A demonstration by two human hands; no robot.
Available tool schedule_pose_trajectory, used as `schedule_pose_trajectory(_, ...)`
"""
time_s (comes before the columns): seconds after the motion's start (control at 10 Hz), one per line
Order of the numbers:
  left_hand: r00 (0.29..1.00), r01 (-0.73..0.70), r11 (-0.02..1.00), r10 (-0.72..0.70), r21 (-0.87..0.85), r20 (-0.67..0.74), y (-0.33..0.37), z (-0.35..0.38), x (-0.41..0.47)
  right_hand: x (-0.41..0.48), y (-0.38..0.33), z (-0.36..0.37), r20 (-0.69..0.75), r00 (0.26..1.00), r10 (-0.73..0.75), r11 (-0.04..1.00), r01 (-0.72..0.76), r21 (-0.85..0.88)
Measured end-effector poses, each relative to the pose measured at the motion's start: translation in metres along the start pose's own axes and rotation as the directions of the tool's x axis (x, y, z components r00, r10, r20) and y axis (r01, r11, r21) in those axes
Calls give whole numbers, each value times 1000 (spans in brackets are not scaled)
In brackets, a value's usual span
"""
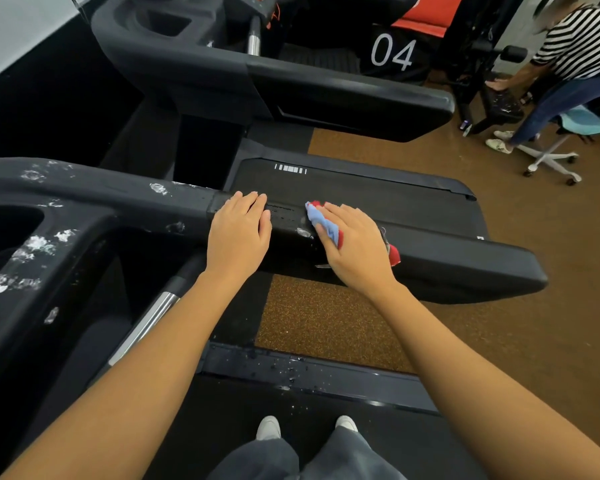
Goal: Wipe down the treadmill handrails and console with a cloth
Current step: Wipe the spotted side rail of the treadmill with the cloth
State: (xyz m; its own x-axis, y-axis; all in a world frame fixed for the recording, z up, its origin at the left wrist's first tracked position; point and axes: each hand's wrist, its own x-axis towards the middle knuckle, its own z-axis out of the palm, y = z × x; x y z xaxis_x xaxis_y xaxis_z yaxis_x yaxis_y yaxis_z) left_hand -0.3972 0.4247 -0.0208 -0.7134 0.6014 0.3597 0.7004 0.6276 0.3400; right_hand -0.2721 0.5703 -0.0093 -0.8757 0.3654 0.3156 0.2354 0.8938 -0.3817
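Two hands mid-frame on one handrail [465,258]: left hand [239,233] flat, fingers together; right hand [355,249] pressing one cloth [323,224], fingers straight. Cloth mostly hidden under palm; console [66,216] cut off at left.

Cloth [323,220] on white-spotted black handrail [465,258]

- The left hand [238,233] and right hand [354,244] are bare, with short plain nails.
- Both forearms [146,358] are bare along their whole visible length.
- Loose grey trousers [343,455] fall in soft folds.
- White round-toed shoes [268,427] show beneath the hems.
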Motion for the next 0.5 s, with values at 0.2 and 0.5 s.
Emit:
schedule_pose_trajectory(0.2, 1000, 1, 1000, -1, -3, 3, 0, 0, -1, -4, -12, 13, 62, 980, -189, 980, 192, -43)
schedule_pose_trajectory(0.5, 1000, 0, 1000, 0, -9, 5, 0, 0, 0, -12, 8, 1, 9, 997, -76, 997, 76, -14)
